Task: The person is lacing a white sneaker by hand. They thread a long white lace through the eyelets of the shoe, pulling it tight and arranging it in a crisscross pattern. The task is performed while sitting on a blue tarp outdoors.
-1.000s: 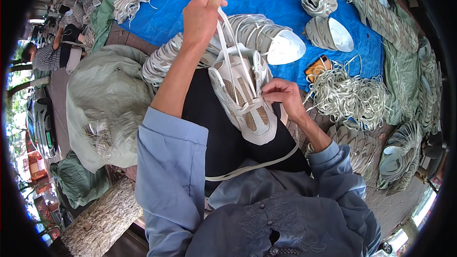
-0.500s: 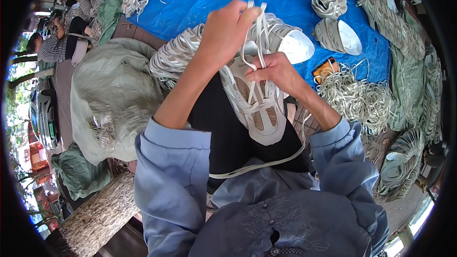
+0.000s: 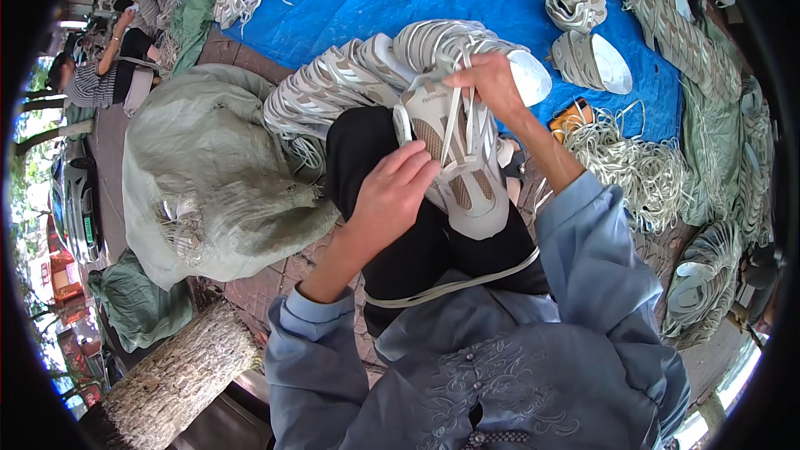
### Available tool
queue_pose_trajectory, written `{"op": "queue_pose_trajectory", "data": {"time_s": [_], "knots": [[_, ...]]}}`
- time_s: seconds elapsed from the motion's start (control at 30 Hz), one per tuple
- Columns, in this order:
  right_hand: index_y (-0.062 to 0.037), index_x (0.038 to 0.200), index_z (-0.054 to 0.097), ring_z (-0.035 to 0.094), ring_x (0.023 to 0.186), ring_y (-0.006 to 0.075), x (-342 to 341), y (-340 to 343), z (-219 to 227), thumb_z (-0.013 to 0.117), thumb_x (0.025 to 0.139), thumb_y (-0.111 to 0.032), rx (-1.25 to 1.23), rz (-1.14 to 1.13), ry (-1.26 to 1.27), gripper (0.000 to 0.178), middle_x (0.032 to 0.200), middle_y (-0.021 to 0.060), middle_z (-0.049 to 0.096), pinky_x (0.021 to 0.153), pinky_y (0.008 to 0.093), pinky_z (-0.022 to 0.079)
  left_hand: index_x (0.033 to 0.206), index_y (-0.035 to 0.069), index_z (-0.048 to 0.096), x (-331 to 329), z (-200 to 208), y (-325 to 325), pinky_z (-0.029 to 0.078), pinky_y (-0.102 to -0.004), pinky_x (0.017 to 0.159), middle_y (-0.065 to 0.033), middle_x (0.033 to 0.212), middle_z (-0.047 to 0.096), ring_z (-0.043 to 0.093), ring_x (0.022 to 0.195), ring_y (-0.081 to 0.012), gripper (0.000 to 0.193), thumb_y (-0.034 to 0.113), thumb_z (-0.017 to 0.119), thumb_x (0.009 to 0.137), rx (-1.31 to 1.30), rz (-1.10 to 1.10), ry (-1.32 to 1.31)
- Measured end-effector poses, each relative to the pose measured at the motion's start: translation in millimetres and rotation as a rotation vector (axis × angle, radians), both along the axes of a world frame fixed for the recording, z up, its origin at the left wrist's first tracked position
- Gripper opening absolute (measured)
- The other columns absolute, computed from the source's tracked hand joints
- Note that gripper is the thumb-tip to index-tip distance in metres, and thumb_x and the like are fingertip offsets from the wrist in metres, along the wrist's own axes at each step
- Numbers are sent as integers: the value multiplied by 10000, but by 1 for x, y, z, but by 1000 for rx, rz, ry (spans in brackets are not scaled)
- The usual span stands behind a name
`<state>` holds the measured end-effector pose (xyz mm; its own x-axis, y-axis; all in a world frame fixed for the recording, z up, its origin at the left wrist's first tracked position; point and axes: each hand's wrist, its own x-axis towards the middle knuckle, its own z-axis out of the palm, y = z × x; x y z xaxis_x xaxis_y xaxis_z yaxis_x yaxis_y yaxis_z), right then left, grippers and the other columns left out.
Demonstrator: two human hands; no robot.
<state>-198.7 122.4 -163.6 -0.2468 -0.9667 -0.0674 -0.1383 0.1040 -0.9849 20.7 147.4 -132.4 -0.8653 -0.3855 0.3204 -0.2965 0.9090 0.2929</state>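
Note:
A beige and white shoe upper (image 3: pixel 479 204) lies across my black-clad knees, toe toward me, with a pale shoelace (image 3: pixel 452 129) threaded through part of it. My left hand (image 3: pixel 392 192) is closed on the upper's left edge, its fingertips bent over the side. At the tongue end, my right hand (image 3: pixel 492 87) is closed in a pinch on the lace, thumb and forefinger together. Its fingers partly hide the far end of the upper. A long row of nested shoe uppers (image 3: pixel 333 87) curves just beyond my knees.
Two loose uppers (image 3: pixel 592 62) sit on the blue tarp (image 3: pixel 358 0). A heap of pale laces (image 3: pixel 629 171) lies at the right beside an orange-brown object (image 3: pixel 571 119). A large grey-green sack (image 3: pixel 208 175) stands left, near a log (image 3: pixel 183 375). Another person (image 3: pixel 96 79) sits far left.
My left hand has let go of the raised lace loops and come down to the upper's left side. My right hand has moved slightly up and away, still at the lace.

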Motion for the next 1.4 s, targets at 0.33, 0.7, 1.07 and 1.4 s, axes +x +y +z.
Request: {"op": "queue_pose_trajectory", "data": {"time_s": [0.33, 0.7, 1.07, 1.4], "knots": [[-37, 582, 592, 427, 468, 48, 27, 29, 58, 681, 653, -143, -4, 208, -325, 155, 482, -1, 481, 432, 200, 292, 892, 2, 550, -15, 5, 13, 485, -329, 634, -114, 923, 551, 583, 747, -265, 198, -61, 534, 705, 335, 261, 253], [-40, 644, 615, 424, 451, 40, 38, 15, 79, 673, 661, -138, 89, 236, -435, 115, 471, -20, 456, 418, 187, 275, 1004, 21, 595, -38, 37, -21, 426, -216, 483, -46, 755, 607, 545, 547, -72, 229, 45, 546, 782, 1093, 228, -61], [-20, 611, 598, 360, 451, 36, 31, -17, 87, 691, 625, -109, -107, 377, -237, 129, 503, -26, 458, 425, 205, 253, 1077, 19, 548, -30, 24, -39, 444, -214, 528, -46, 740, 586, 562, 656, -95, 296, 27, 492, 786, 1509, 263, 136], [-7, 628, 593, 484, 558, 97, 44, -33, 110, 649, 597, -89, -138, 412, -448, 104, 590, 38, 541, 562, 240, 382, 654, 42, 511, -33, 23, -41, 365, -221, 416, -51, 602, 528, 470, 460, -102, 262, 219, 479, 845, 1424, 318, 442]]}}
